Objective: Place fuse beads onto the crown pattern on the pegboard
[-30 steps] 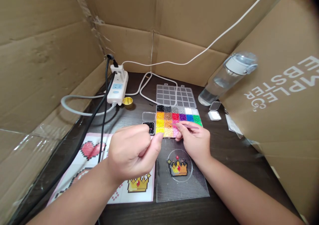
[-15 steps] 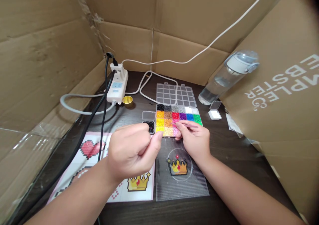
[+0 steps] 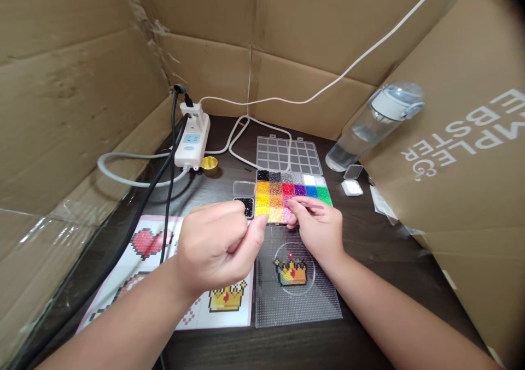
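Note:
My right hand (image 3: 322,230) pinches pink tweezers (image 3: 309,204), their tips over the orange beads (image 3: 275,200) of a sectioned bead box (image 3: 301,191). My left hand (image 3: 221,244) is closed in a fist above the pattern sheet (image 3: 143,293); whatever its fingers hold, if anything, is hidden. Between my forearms lies a clear pegboard (image 3: 297,310) with a bead crown (image 3: 291,271) on it, inside a circular outline. The crown has a black border, yellow, orange and grey areas, and red beads. Beyond my left fist sits a small open case of black beads (image 3: 247,206).
A white power strip (image 3: 191,140) with cables stands at the back left, near a small gold cup (image 3: 209,165). A water bottle (image 3: 363,129) and a small case of white beads (image 3: 351,188) are at the right. Cardboard walls (image 3: 311,31) enclose the table.
Both hands keep nearly the same pose, with the tweezers still over the orange beads. The whole view has shifted very slightly.

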Demonstrator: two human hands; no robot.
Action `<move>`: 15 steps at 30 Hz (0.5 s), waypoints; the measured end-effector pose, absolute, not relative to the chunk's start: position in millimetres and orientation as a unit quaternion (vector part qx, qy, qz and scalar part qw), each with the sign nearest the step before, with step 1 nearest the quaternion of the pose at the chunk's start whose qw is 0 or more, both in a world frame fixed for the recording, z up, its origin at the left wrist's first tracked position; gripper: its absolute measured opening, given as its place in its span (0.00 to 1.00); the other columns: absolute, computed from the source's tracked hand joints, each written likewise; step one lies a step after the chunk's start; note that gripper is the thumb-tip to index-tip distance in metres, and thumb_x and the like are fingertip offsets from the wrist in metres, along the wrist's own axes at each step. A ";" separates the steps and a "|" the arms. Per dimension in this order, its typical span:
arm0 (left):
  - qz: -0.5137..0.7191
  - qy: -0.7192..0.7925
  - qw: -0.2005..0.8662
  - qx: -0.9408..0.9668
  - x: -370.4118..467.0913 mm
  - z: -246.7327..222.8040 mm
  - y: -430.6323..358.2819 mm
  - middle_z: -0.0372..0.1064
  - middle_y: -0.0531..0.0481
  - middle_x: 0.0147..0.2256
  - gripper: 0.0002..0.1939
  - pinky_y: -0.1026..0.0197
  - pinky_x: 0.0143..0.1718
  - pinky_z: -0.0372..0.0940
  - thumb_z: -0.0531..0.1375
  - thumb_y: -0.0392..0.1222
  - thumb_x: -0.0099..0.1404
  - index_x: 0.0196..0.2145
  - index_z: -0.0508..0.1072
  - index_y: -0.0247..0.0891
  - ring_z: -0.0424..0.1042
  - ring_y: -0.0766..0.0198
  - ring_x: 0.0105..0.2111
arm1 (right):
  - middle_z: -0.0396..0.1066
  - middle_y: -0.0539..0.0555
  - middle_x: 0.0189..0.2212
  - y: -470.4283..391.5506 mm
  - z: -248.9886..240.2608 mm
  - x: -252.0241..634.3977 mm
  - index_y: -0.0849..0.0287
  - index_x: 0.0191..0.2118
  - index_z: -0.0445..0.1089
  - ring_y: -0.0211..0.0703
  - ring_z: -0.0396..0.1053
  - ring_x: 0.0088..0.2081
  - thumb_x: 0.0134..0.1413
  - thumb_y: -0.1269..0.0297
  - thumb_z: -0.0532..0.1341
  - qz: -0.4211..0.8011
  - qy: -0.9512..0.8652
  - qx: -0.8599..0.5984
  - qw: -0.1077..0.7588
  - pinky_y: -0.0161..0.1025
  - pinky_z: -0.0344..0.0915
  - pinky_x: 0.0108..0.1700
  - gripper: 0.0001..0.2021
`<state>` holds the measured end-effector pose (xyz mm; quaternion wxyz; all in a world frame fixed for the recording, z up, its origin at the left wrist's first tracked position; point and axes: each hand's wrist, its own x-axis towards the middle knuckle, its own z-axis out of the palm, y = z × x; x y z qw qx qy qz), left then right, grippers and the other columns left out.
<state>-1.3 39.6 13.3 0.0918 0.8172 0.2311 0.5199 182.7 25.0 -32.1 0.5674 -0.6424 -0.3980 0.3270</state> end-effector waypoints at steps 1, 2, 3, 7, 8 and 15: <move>0.520 0.232 0.091 0.817 -1.4 13.4 39.6 0.41 0.58 0.18 0.25 0.62 0.20 0.38 0.62 0.22 0.51 0.19 0.47 0.36 0.44 0.75 0.18 | 0.71 0.48 0.14 25.1 -32.3 182.9 0.62 0.31 0.75 0.37 0.69 0.16 0.46 0.62 0.67 0.327 -0.398 -0.641 0.569 0.34 0.70 0.20 0.09; 0.519 0.233 0.091 0.817 -1.5 13.4 39.6 0.41 0.58 0.18 0.25 0.62 0.20 0.38 0.62 0.23 0.51 0.19 0.47 0.36 0.44 0.75 0.18 | 0.71 0.48 0.14 25.1 -32.5 183.1 0.63 0.31 0.75 0.37 0.69 0.16 0.47 0.62 0.67 0.328 -0.399 -0.639 0.570 0.34 0.69 0.20 0.08; 0.519 0.233 0.090 0.817 -1.4 13.5 39.7 0.41 0.58 0.18 0.24 0.62 0.20 0.38 0.62 0.23 0.51 0.19 0.47 0.36 0.44 0.75 0.18 | 0.71 0.49 0.14 25.2 -32.7 183.3 0.63 0.31 0.75 0.37 0.69 0.16 0.47 0.62 0.67 0.328 -0.399 -0.638 0.571 0.34 0.69 0.20 0.08; 0.520 0.232 0.086 0.818 -0.8 14.2 39.9 0.41 0.58 0.18 0.24 0.62 0.19 0.38 0.62 0.23 0.52 0.19 0.47 0.36 0.43 0.74 0.18 | 0.71 0.49 0.14 24.6 -32.4 183.9 0.63 0.31 0.75 0.37 0.69 0.16 0.47 0.62 0.66 0.326 -0.399 -0.640 0.570 0.34 0.69 0.20 0.09; 0.517 0.233 0.084 0.819 -0.7 14.4 40.0 0.41 0.58 0.18 0.24 0.62 0.19 0.38 0.61 0.24 0.52 0.19 0.47 0.36 0.43 0.74 0.18 | 0.71 0.49 0.14 24.1 -31.7 184.2 0.63 0.31 0.75 0.37 0.69 0.16 0.47 0.62 0.66 0.325 -0.399 -0.640 0.571 0.34 0.69 0.20 0.09; 0.517 0.257 0.087 0.812 -0.5 11.7 41.9 0.42 0.58 0.17 0.25 0.61 0.19 0.39 0.61 0.26 0.53 0.18 0.45 0.36 0.43 0.74 0.17 | 0.70 0.48 0.15 5.6 -12.8 195.6 0.61 0.32 0.75 0.36 0.68 0.17 0.49 0.62 0.66 0.296 -0.414 -0.608 0.610 0.36 0.69 0.22 0.08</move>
